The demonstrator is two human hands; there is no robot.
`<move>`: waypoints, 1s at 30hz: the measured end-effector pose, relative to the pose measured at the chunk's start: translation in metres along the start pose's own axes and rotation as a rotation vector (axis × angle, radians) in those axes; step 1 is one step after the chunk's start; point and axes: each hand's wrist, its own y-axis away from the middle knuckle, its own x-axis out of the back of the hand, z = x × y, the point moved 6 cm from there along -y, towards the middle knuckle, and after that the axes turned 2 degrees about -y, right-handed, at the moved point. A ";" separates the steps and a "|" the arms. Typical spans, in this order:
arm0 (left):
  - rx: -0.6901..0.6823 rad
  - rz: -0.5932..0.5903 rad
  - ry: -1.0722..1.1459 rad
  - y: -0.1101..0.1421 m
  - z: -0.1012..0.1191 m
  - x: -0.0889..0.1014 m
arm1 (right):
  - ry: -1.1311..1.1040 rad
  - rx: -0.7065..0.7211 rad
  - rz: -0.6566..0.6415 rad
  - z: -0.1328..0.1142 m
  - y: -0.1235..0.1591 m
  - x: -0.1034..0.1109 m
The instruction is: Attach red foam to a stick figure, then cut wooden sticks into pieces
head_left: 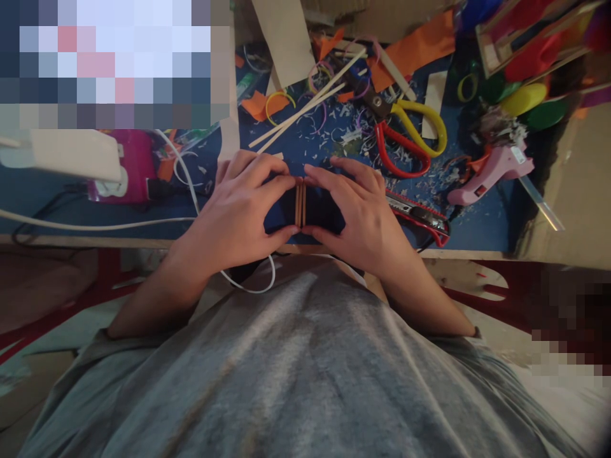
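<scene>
A few short, thin wooden sticks (300,202) stand side by side between my two hands, close to the table's front edge. My left hand (245,203) pinches them from the left, fingertips at their far end and thumb at their near end. From the other side my right hand (360,213) grips them the same way, its fingers curved and its thumb near the left one. Whether the sticks are joined to each other I cannot tell. Just right of my right hand lies a red and black box cutter (415,213).
Beyond my hands are long thin sticks (305,105), scissors (396,124) with red and yellow handles, orange paper (413,48) and scattered scraps. A pink glue gun (494,172) lies at right. A magenta power strip (126,172) with a white cable (119,224) occupies the left.
</scene>
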 end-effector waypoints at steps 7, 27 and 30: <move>-0.023 -0.015 0.003 0.000 -0.001 0.000 | 0.003 -0.010 -0.002 -0.001 0.001 0.002; -0.319 -0.124 -0.057 -0.013 0.011 0.004 | 0.276 -0.179 0.153 0.038 0.048 0.069; -0.369 -0.128 -0.035 -0.017 0.009 0.004 | 0.238 -0.189 0.157 0.046 0.052 0.065</move>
